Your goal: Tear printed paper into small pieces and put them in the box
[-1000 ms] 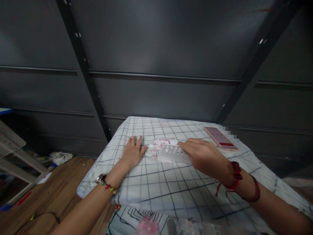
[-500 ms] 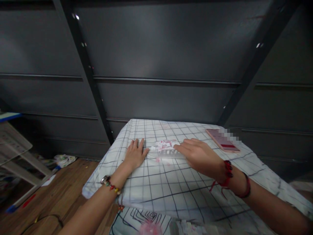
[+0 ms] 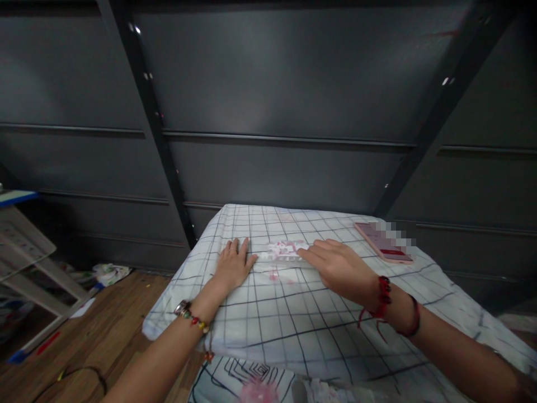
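Observation:
A small clear plastic packet or case (image 3: 285, 250) with pink and white bits lies on the white grid-patterned cloth; its exact kind is too blurred to tell. My right hand (image 3: 335, 266) has its thumb and fingers closed on the packet's right end, hiding that end. To the left, my left hand (image 3: 235, 264) rests flat on the cloth with fingers spread, the thumb pointing toward the packet's left end and holding nothing. Faint pink marks (image 3: 273, 274) show on the cloth just below the packet.
A pink-edged phone (image 3: 384, 244) lies on the right of the grid-patterned cloth (image 3: 260, 319). Near the bottom edge are a blurred pink round thing (image 3: 259, 390) and a clear packet (image 3: 331, 392). Dark panels (image 3: 289, 173) rise behind. A small table (image 3: 25, 246) stands left.
The packet's clear lower part looks narrower and closer to its pink-and-white part. My right hand stays at its right end, and my left hand remains flat. The view has shifted slightly.

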`<state>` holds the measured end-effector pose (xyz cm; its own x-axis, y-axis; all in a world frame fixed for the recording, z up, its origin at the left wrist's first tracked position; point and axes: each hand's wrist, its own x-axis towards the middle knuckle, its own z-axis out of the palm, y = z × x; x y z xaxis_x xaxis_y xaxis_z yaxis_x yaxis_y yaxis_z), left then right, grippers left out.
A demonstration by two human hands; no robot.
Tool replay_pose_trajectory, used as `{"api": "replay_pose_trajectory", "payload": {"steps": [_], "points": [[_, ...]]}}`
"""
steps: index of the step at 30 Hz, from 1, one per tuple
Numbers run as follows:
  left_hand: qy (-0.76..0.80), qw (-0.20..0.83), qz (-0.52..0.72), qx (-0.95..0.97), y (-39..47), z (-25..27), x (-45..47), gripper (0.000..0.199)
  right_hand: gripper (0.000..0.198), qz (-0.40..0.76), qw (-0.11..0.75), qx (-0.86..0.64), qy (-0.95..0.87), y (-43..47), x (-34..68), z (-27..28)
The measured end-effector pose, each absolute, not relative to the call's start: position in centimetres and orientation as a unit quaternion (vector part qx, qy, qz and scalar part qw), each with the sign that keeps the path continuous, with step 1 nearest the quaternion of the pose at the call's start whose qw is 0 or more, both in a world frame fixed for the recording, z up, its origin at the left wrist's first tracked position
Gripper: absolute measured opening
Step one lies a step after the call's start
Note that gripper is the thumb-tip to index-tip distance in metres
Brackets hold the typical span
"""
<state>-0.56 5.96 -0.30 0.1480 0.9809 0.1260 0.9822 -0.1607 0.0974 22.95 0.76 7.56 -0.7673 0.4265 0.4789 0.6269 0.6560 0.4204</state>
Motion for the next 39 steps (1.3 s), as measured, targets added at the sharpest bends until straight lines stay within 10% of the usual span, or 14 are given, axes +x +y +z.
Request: {"api": "replay_pose_trajectory", "payload": {"steps": [39], "points": [[-0.655,0.002,-0.065,-0.753,5.8,0.0,-0.5,0.06,0.031,-0.32,0.176,-0.267,-0.892,0.1,24.0,8.2]]}}
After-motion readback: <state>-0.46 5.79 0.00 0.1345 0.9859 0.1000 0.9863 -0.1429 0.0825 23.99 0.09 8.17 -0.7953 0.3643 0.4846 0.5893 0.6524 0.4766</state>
